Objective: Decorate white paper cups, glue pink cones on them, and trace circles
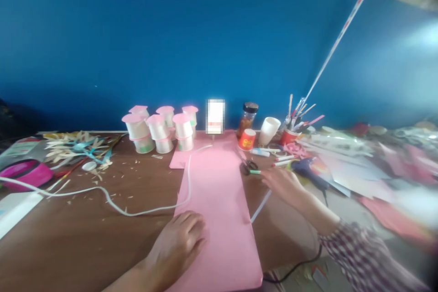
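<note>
My left hand (178,244) lies flat on the near left part of a long pink paper sheet (219,200) spread on the brown table (85,232), fingers stretched out. My right hand (282,182) reaches out to the right of the sheet, close to black-handled scissors (249,165), a green-tipped marker (255,172) and a blue glue gun (308,167). Its fingers are smeared by motion, and I cannot see whether they hold anything. A patterned sleeve (362,246) covers my right forearm.
A white cable (112,200) runs across the table onto the sheet. Stacked pink-lidded cups (160,130) stand at the back, with a jar (248,118), paper cups (268,131), a brush pot (290,134). Straw scraps (75,148), pink bowl (29,173) left; paper clutter (359,164) right.
</note>
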Tool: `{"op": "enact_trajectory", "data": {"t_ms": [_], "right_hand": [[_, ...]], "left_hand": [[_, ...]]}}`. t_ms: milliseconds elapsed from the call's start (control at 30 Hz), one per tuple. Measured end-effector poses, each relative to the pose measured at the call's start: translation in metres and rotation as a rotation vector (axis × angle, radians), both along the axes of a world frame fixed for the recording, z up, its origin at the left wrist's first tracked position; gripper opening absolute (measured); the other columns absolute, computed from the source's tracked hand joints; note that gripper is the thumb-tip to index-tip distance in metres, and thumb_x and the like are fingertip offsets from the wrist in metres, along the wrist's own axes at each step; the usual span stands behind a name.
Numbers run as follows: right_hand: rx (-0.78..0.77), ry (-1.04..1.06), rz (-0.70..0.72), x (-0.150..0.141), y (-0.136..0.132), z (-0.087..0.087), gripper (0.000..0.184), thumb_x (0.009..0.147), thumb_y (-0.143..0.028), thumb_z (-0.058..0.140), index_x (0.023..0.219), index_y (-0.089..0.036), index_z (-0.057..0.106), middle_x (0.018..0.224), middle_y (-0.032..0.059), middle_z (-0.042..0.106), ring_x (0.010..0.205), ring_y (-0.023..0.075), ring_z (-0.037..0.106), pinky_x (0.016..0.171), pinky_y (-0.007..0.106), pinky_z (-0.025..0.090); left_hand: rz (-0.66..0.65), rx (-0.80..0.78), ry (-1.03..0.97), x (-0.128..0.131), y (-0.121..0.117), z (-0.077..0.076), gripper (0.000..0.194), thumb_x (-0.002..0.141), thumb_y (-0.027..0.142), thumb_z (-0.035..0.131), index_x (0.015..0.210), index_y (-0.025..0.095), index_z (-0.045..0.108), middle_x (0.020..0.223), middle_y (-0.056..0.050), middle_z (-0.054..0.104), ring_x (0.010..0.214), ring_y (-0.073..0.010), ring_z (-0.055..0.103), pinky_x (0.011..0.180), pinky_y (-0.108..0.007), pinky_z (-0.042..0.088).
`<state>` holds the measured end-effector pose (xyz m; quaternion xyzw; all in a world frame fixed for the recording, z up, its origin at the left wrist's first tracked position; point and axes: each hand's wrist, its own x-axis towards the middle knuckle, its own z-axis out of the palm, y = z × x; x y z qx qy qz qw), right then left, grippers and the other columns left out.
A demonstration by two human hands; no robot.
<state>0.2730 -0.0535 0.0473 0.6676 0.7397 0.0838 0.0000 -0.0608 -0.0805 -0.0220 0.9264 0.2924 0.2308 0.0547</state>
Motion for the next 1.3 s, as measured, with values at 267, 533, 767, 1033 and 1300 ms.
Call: {"op": "enact_trajectory", "data": {"t_ms": [267, 533, 767, 1033, 1300], "right_hand": [[-0.024, 0.014, -0.011, -0.003, 0.009, 0.020, 0.017, 0.087, -0.021, 0.055, 0.097, -0.020, 0.068, 0.095, 0.0088, 0.072, 0.088, 0.0239, 0.067, 0.072, 0.029, 0.049], [0.149, 0.174, -0.160, 0.010, 0.104, 0.029, 0.046, 0.091, -0.031, 0.046, 0.135, -0.018, 0.044, 0.127, 0.0136, 0.058, 0.110, 0.0268, 0.058, 0.086, 0.034, 0.045], [0.129, 0.233, -0.235, -0.002, 0.144, 0.010, 0.054, 0.086, -0.029, 0.052, 0.137, -0.015, 0.041, 0.126, 0.0177, 0.056, 0.112, 0.0304, 0.056, 0.089, 0.038, 0.044], [0.216, 0.334, -0.211, 0.001, 0.133, 0.013, 0.052, 0.082, -0.033, 0.053, 0.131, -0.016, 0.048, 0.120, 0.0165, 0.055, 0.104, 0.0285, 0.059, 0.087, 0.039, 0.047], [0.291, 0.475, 0.026, -0.007, 0.072, 0.030, 0.052, 0.080, -0.034, 0.058, 0.130, -0.019, 0.050, 0.126, 0.0125, 0.054, 0.106, 0.0256, 0.060, 0.091, 0.039, 0.048]], "left_hand": [[-0.002, 0.018, 0.009, 0.016, 0.013, 0.011, 0.010, 0.090, 0.024, 0.049, 0.092, 0.021, 0.058, 0.088, -0.005, 0.062, 0.079, -0.0203, 0.060, 0.068, -0.033, 0.049], [0.053, 0.053, -0.028, 0.037, 0.034, 0.016, 0.012, 0.089, 0.019, 0.047, 0.085, 0.019, 0.058, 0.079, -0.004, 0.061, 0.074, -0.0201, 0.057, 0.064, -0.033, 0.047], [0.028, -0.073, -0.012, 0.026, 0.030, 0.012, 0.010, 0.088, 0.021, 0.050, 0.092, 0.018, 0.059, 0.092, -0.006, 0.064, 0.085, -0.0209, 0.059, 0.073, -0.035, 0.052], [-0.038, -0.043, 0.031, 0.025, 0.028, 0.006, 0.034, 0.083, 0.028, 0.061, 0.115, 0.017, 0.055, 0.118, -0.010, 0.064, 0.107, -0.0257, 0.060, 0.091, -0.043, 0.051], [-0.201, 0.044, 0.091, -0.019, 0.021, -0.003, 0.041, 0.087, 0.020, 0.053, 0.128, 0.023, 0.050, 0.130, -0.006, 0.061, 0.121, -0.0232, 0.054, 0.101, -0.042, 0.045]]}}
